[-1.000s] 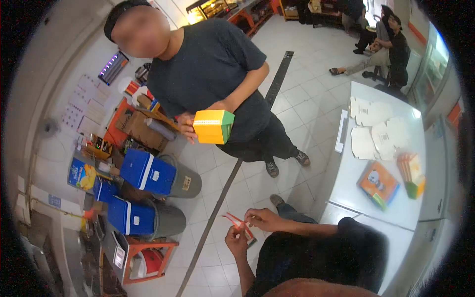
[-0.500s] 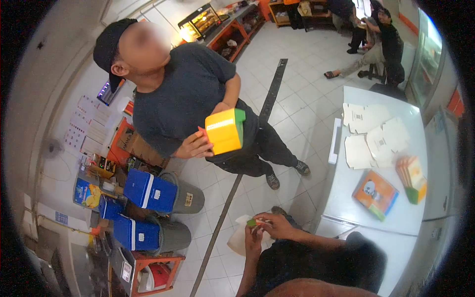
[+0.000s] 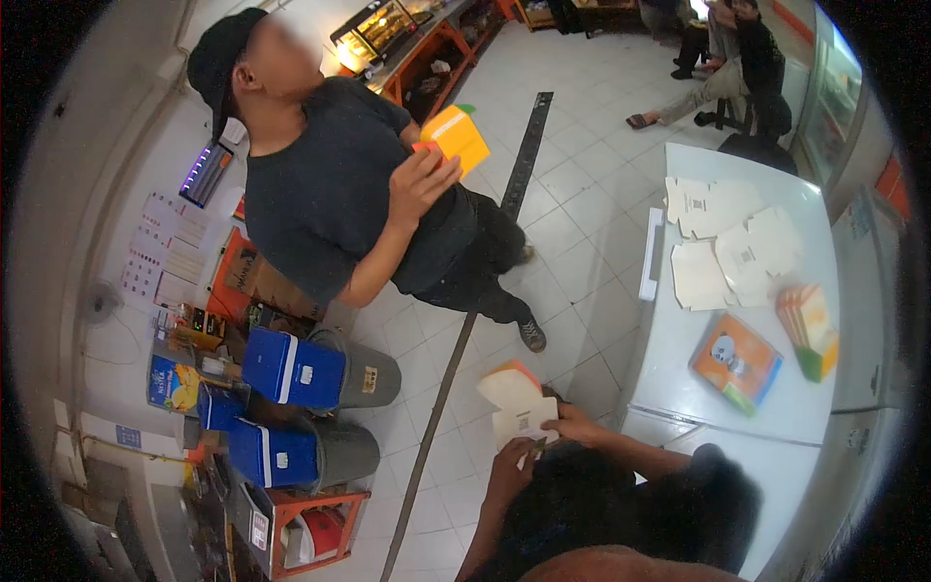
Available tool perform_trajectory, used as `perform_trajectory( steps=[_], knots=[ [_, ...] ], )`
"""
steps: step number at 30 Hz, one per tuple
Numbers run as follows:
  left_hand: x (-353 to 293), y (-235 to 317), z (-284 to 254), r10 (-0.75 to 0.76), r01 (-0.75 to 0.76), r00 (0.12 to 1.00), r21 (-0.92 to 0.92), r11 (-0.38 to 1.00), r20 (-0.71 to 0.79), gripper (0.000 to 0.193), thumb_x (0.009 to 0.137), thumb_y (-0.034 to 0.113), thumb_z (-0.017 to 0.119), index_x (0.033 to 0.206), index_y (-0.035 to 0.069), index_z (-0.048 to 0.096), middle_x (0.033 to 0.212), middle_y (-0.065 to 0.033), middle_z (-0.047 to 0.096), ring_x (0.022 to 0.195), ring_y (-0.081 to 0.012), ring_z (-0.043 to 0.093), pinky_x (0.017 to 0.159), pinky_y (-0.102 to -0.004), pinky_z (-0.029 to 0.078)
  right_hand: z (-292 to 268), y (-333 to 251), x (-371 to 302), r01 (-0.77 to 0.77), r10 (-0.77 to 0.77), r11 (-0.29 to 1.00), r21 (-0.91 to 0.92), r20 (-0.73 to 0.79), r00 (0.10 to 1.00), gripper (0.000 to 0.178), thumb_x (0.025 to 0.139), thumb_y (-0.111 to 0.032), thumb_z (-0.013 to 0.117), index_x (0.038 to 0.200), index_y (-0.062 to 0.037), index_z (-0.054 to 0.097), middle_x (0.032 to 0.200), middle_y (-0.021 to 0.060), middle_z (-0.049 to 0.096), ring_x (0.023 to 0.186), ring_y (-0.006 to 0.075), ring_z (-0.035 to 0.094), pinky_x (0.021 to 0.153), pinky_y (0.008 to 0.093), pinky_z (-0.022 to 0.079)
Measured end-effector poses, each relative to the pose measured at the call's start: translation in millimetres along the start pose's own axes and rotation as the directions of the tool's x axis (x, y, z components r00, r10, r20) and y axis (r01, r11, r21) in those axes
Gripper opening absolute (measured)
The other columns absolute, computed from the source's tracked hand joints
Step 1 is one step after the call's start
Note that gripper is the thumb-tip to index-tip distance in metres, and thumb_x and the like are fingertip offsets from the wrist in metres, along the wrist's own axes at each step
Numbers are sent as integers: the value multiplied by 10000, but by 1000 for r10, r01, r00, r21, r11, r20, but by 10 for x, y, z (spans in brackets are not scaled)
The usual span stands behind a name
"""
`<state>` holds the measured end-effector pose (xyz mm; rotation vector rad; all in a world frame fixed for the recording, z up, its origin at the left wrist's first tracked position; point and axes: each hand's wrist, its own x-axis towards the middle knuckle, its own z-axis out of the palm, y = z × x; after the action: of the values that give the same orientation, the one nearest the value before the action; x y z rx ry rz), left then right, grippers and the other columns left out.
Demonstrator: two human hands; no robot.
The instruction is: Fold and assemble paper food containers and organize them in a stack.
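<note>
Both of my hands hold a partly folded cardboard carton [image 3: 524, 415] in front of my lap. Its pale inner side with a small dark square print faces up, and an orange edge shows at the far flap. My left hand [image 3: 514, 468] pinches the near edge of the card. Against its right side, my right hand [image 3: 574, 427] has closed its fingers on the card. Ahead on the left, a person [image 3: 330, 184] in dark clothes and a cap holds a folded yellow box [image 3: 458, 141] with a green part in their hands.
To my right, a white chest freezer [image 3: 669, 388] bears flat carton blanks [image 3: 703, 276], an orange panda-printed stack [image 3: 737, 357] and several orange-green cartons [image 3: 810, 330]. Grey bins [image 3: 373, 373] with blue coolers [image 3: 291, 367] stand left. Seated people [image 3: 756, 68] are at the far right.
The carton in my hands has turned and opened out, its pale inside now facing up. The other person has turned, stepped and lifted the yellow box higher. My view has shifted slightly.
</note>
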<state>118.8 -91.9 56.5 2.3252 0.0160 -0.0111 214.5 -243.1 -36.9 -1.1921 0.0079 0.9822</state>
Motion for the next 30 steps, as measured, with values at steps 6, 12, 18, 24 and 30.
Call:
perform_trajectory(
  steps=[6,12,18,24,30],
  knots=[
    [7,50,275,-96,100,994,-82,992,42,167,856,152,668,792,0,697,800,-164,669,788,-326,652,733,-386,518,-158,309,-392,44,-79,968,-247,-131,988,314,872,-181,664,1146,-27,651,1028,110,700,898,200,650,840,355,499],
    [58,-67,451,-104,108,991,42,993,-80,246,847,224,670,740,2,677,744,-166,662,707,-334,655,654,-393,516,-34,160,-660,272,-451,806,-526,-248,857,303,858,-172,698,1108,-10,645,909,106,699,813,148,652,741,322,521],
    [-25,-374,451,-300,303,952,-58,951,58,268,814,316,706,899,63,737,811,-137,710,776,-294,701,724,-365,539,26,77,-716,411,-543,660,-629,-21,840,288,829,-169,720,1087,-57,660,839,117,685,783,158,666,732,314,525],
    [-82,-470,495,-351,355,928,-11,935,129,302,819,354,694,892,65,742,825,-140,711,781,-299,701,724,-382,539,16,0,-709,256,-384,611,-749,3,923,293,796,-295,766,942,-47,713,771,110,682,683,145,634,647,305,504],
    [-97,-509,512,-352,374,922,-130,918,165,287,833,336,685,913,67,745,821,-132,719,763,-250,708,713,-342,533,56,-51,-736,118,-219,752,-648,-77,973,312,802,-342,760,797,-32,723,619,67,653,578,121,591,572,311,469]
  ],
)
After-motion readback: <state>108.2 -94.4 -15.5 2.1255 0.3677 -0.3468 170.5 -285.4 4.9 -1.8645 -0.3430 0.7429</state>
